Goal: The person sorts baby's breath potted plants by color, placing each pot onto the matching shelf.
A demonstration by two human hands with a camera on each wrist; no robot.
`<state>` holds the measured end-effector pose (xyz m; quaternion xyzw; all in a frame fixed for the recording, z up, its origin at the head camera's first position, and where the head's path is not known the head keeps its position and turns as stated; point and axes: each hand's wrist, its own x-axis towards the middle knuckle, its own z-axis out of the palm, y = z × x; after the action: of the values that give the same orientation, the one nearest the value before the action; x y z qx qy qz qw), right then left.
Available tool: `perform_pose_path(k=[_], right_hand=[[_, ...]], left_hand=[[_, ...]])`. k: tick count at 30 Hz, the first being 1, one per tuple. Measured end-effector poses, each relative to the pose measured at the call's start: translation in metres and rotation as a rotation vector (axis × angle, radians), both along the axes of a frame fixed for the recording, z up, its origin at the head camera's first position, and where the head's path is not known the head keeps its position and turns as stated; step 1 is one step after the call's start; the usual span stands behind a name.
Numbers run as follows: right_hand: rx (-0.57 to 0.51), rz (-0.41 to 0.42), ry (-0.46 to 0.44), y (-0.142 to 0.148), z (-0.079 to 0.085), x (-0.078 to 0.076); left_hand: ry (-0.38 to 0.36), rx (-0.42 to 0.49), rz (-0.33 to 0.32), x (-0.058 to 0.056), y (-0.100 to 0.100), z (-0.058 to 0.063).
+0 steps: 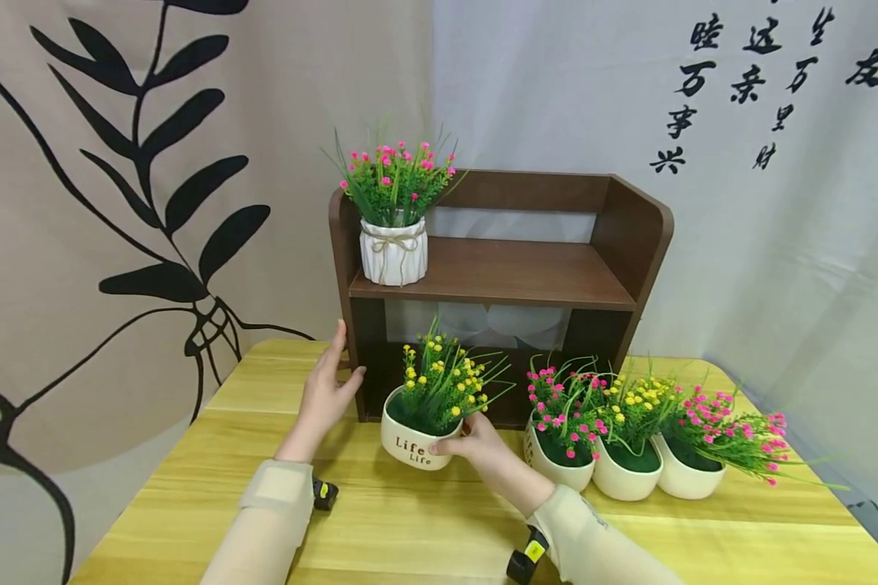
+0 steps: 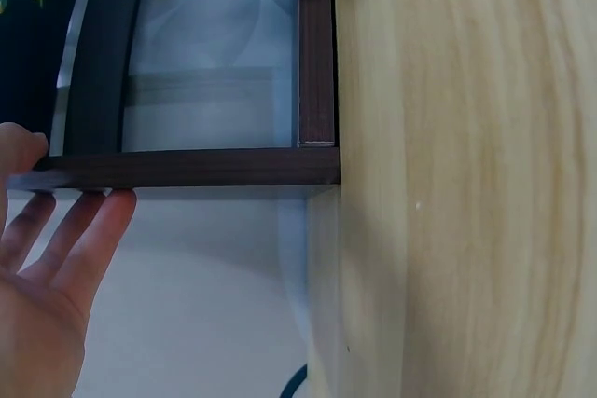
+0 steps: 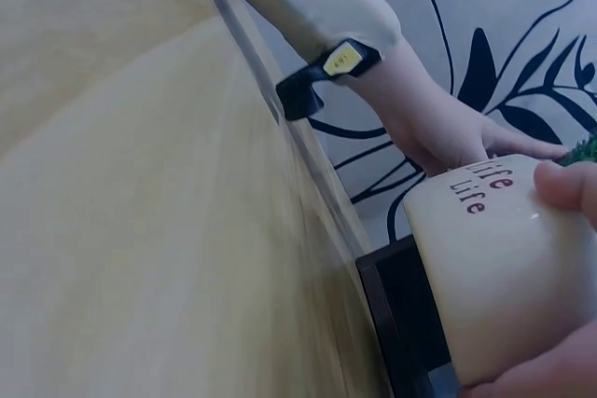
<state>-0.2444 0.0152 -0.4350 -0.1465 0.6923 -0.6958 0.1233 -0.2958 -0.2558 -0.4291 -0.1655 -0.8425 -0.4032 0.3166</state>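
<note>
My right hand (image 1: 490, 455) grips a white pot (image 1: 419, 439) lettered "Life", with yellow flowers and thin green blades in it. The thumb lies on the pot's front in the head view. That pot hangs in front of the lower compartment of a dark brown two-tier shelf (image 1: 505, 272), and fills much of the right wrist view (image 3: 504, 267). At the shelf's left side panel (image 2: 187, 168), my left hand (image 1: 328, 398) holds the edge, thumb on the inner side and fingers along the outer side. On the upper tier, at its left end, stands a white pot of pink flowers (image 1: 393, 252).
Right of the shelf's front, three white pots stand in a row on the wooden table (image 1: 410, 536): pink flowers (image 1: 567, 414), yellow flowers (image 1: 632, 467) and pink flowers (image 1: 691, 475). A curtain (image 1: 527, 97) with black leaf prints and writing hangs behind.
</note>
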Motion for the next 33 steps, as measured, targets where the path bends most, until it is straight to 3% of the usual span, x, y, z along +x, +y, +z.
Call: perform_pose_path(k=[18, 33], right_hand=[[-0.006, -0.071, -0.012, -0.012, -0.019, -0.034], [0.066, -0.083, 0.031, -0.012, -0.018, -0.044]], left_hand=[[-0.012, 0.015, -0.014, 0.0, 0.001, 0.0], [-0.007, 0.007, -0.016, 0.0, 0.001, 0.001]])
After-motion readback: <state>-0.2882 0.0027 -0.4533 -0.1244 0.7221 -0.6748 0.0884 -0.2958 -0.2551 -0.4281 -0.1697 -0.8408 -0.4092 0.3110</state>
